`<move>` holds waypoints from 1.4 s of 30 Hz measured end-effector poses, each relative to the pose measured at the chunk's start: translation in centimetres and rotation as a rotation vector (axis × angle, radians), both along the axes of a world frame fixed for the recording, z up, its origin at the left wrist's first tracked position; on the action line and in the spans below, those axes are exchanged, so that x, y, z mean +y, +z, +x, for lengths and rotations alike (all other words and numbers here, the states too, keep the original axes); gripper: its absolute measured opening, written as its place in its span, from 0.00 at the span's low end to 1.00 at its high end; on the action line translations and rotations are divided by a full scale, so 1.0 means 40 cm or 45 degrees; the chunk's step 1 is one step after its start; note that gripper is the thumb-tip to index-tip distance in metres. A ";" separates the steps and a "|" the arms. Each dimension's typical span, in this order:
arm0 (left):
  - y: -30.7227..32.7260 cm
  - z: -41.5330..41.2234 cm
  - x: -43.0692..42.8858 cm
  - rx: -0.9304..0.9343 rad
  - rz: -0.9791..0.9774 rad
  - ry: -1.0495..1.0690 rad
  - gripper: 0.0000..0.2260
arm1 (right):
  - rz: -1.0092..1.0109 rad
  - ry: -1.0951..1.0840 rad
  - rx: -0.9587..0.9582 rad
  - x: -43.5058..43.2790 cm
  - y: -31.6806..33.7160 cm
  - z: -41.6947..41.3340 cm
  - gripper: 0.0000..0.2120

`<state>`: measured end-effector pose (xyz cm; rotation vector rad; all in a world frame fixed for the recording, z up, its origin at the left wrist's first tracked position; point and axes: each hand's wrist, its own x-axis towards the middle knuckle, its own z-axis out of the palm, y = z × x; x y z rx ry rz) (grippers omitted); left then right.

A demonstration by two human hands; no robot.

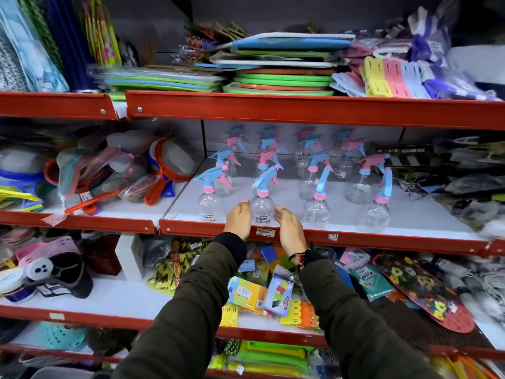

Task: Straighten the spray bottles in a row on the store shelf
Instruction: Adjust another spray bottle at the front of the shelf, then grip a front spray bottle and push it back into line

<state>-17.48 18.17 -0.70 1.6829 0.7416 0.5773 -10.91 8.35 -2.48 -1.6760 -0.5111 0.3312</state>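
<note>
Several clear spray bottles with blue and pink trigger heads stand in columns on the white middle shelf [410, 217]. At the front edge, one spray bottle [262, 206] with a blue head and pink collar sits between my hands. My left hand [239, 218] cups its left side and my right hand [288, 228] its right side, fingers curved and very close to the clear body. Whether they touch it is unclear. Another front bottle [209, 206] stands just left, a third bottle [317, 209] to the right, and a tilted-head bottle [378, 212] farther right.
The red shelf lip [382, 239] runs along the front edge. Strainers and plastic kitchen tools [161, 170] crowd the left section; dark hardware [451, 181] lies at the right. Foam mats and pegs fill the shelf above; packaged goods [276, 294] lie on the shelf below.
</note>
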 end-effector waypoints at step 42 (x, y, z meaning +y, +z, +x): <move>0.003 -0.058 -0.035 -0.183 -0.032 0.078 0.22 | 0.177 -0.185 0.039 -0.040 -0.011 -0.050 0.22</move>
